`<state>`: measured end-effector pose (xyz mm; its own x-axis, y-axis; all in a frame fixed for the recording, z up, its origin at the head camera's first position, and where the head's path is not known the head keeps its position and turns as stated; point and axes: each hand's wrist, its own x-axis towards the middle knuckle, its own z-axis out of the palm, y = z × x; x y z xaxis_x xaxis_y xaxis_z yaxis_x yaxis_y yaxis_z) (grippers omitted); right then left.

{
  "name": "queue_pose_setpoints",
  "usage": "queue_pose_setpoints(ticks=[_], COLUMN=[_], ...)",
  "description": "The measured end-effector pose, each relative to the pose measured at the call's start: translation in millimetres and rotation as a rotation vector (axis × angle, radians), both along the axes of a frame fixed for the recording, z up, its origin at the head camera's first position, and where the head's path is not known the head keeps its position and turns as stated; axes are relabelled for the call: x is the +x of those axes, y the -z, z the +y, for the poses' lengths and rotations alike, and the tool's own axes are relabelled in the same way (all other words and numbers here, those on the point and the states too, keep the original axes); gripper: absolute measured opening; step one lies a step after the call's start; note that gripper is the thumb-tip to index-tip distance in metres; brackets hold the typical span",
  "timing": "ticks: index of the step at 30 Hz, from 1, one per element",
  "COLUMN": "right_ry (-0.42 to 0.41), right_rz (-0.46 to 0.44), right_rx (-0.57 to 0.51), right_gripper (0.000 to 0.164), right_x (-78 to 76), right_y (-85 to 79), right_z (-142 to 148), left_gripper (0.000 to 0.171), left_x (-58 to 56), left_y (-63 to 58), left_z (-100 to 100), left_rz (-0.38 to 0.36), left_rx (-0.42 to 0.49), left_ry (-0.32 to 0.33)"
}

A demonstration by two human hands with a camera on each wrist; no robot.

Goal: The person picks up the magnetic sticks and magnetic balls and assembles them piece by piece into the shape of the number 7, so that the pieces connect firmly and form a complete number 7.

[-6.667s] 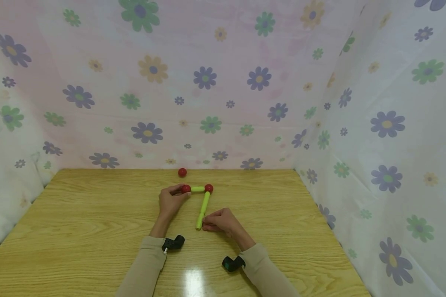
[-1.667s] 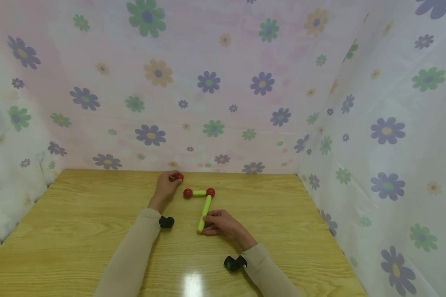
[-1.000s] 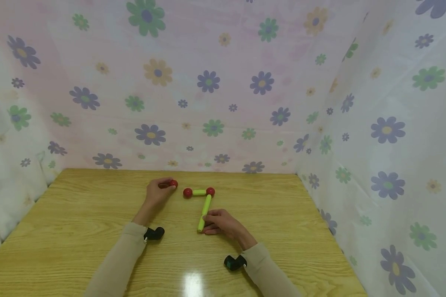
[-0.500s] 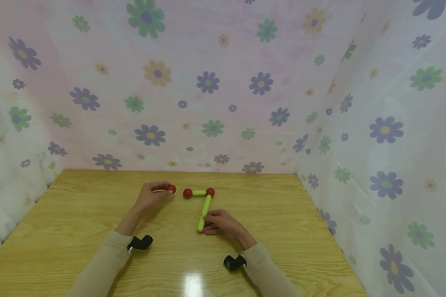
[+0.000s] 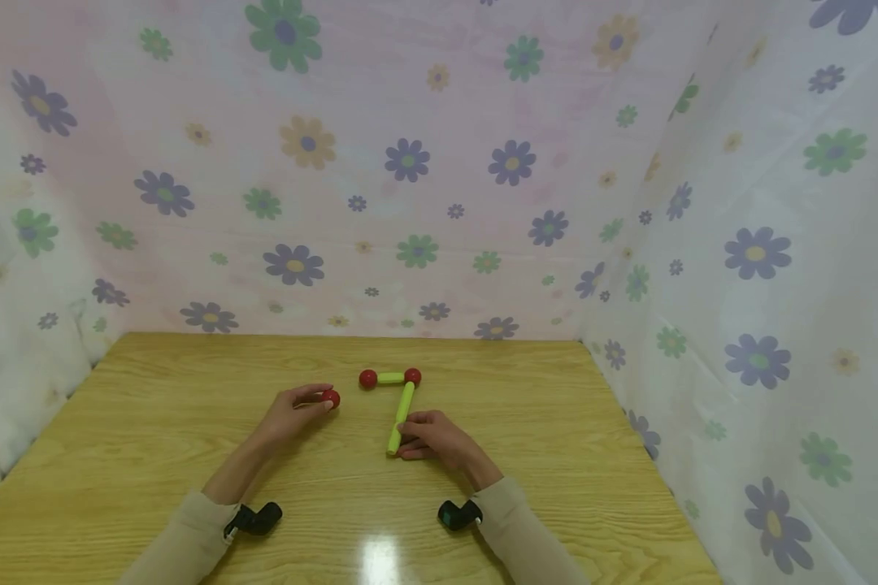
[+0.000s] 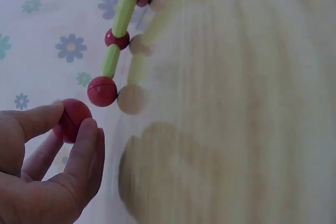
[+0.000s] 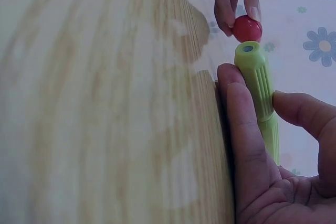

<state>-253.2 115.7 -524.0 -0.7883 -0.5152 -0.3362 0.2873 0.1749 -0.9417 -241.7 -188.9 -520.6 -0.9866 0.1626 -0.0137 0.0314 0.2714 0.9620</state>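
Observation:
My left hand [image 5: 289,420] pinches a red ball [image 5: 331,398] between thumb and fingertips, left of a joined figure of magnetic balls and rods. In the left wrist view a seam runs round this ball [image 6: 74,119]. The figure has a short yellow-green rod [image 5: 391,379] between a left red ball [image 5: 368,379] and a corner red ball [image 5: 413,377]. From the corner, two yellow-green rods joined end to end run toward the front. My right hand [image 5: 442,440] holds the nearer magnetic rod [image 7: 255,80] between thumb and fingers; its bare end shows a grey metal disc.
The wooden table [image 5: 154,422] has a glossy top with a bright reflection near its front edge. Flowered cloth [image 5: 468,268] hangs behind it and along both sides. A black wrist camera sits at each cuff.
The loose red ball lay at the table's back edge; my left hand has gripped it and brought it nearer and leftward. That hand earlier held the figure's left ball. My right hand stays at the rod.

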Motion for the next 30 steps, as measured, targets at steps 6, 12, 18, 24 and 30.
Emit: queue_pose_setpoints(ticks=[6, 12, 18, 24, 30], right_ry=[0.0, 0.013, 0.023, 0.036, 0.036], right_rz=[-0.013, -0.011, -0.005, -0.005, -0.007], right_rx=[0.001, 0.002, 0.004, 0.013, 0.011], right_gripper=[0.026, 0.027, 0.027, 0.028, 0.028], right_x=[0.6, -0.2, 0.1, -0.3, -0.1], right_y=[2.5, 3.0, 0.5, -0.1, 0.0], right_z=[-0.3, -0.9, -1.0, -1.7, -2.2], left_gripper=[0.05, 0.049, 0.051, 0.055, 0.057], left_x=[17.4, 29.7, 43.2, 57.2, 73.9], left_y=[5.8, 5.8, 3.4, 3.9, 3.6], left_z=[6.9, 20.3, 37.4, 53.6, 68.4], left_rz=[-0.078, -0.115, -0.131, -0.195, -0.238], left_rx=[0.033, 0.129, 0.198, 0.199, 0.214], left_ry=[-0.061, -0.067, -0.039, -0.006, -0.011])
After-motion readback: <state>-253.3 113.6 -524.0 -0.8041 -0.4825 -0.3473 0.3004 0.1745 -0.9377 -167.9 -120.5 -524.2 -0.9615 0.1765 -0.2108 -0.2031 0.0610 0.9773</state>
